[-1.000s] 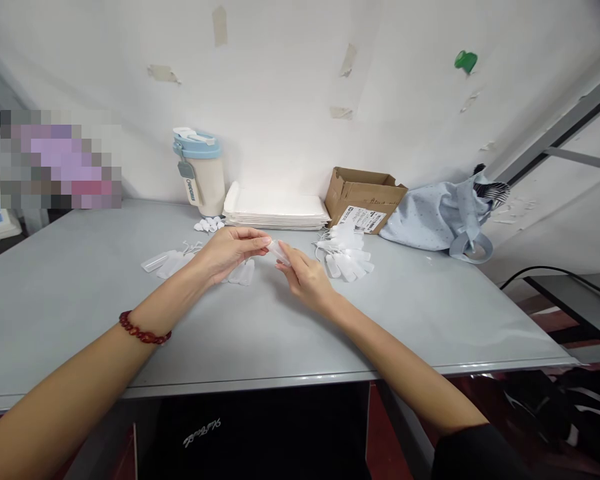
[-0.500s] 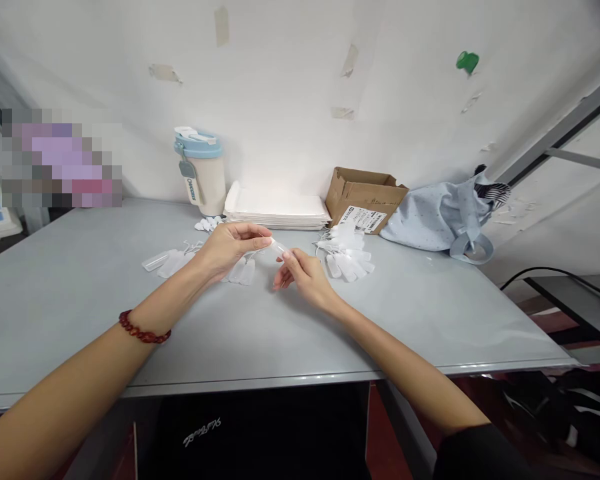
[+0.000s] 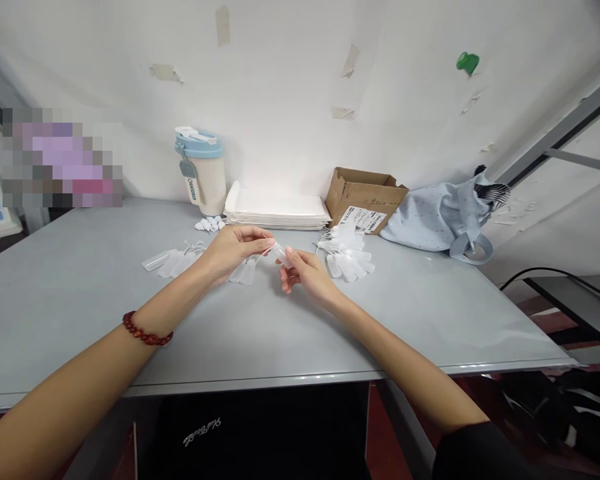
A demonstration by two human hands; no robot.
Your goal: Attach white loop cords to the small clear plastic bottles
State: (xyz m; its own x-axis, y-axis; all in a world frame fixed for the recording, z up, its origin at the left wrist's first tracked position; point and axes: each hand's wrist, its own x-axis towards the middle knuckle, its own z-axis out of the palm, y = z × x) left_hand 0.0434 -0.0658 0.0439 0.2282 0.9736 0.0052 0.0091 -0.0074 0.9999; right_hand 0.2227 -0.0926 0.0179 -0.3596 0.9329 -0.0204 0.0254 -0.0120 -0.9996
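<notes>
Between my two hands is a small translucent plastic sleeve. My right hand pinches its near end between thumb and fingers. My left hand, thumb and forefinger pressed together, grips a thin white cord at the sleeve's far end. Below and left of my left hand lie similar translucent pieces with cords, and a few more lie partly under that hand. To the right of my right hand is a heap of the same white pieces.
Small white pieces lie before a cream tumbler with a blue lid. Against the wall stand a stack of white padded envelopes, an open cardboard box and a pale blue cloth bag. The grey tabletop's front edge runs below my forearms.
The sleeve has tilted and turned between my hands, and its end now stands slightly off my left fingertips. My right hand has shifted a little to the right.
</notes>
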